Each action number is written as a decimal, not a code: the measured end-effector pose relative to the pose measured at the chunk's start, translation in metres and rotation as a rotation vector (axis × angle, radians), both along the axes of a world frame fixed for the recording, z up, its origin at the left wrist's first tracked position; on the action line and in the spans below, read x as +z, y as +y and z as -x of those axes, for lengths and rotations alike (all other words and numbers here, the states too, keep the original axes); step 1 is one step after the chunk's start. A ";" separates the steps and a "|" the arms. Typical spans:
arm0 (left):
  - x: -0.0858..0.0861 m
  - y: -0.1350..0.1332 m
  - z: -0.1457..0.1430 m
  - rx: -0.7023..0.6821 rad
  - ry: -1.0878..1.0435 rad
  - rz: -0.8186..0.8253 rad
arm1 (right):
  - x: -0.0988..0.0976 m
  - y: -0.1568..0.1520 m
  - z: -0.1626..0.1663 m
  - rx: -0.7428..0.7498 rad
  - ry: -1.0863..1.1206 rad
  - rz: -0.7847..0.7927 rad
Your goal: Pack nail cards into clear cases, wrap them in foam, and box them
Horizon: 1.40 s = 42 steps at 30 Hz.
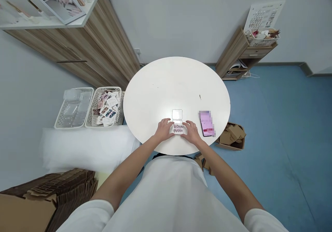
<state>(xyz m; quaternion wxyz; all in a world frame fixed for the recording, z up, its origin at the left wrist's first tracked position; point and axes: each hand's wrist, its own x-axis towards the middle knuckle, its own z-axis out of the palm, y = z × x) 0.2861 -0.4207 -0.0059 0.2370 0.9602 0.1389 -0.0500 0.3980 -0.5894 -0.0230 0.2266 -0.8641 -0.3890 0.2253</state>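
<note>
A small clear plastic case (177,125) lies open on the round white table (166,86), its lid (177,114) folded back away from me. Rows of dark pink press-on nails fill its tray. My left hand (164,129) grips the tray's left side with curled fingers. My right hand (191,131) holds the tray's right side the same way. Both hands rest on the table near its front edge.
A phone (206,123) with a pink screen lies to the right of the case. Left of the table stand two white baskets, one (74,108) with clear cases, one (106,107) with nail packs. Cardboard boxes (231,135) sit on the blue floor.
</note>
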 end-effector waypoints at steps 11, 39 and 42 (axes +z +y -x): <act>-0.020 0.004 -0.018 0.105 0.102 -0.038 | -0.020 0.024 -0.023 0.067 -0.003 0.096; -0.034 0.007 -0.013 0.067 0.131 -0.004 | -0.031 0.022 -0.025 0.064 -0.002 0.102; -0.034 0.006 -0.012 0.057 0.131 -0.011 | -0.031 0.021 -0.024 0.060 -0.001 0.103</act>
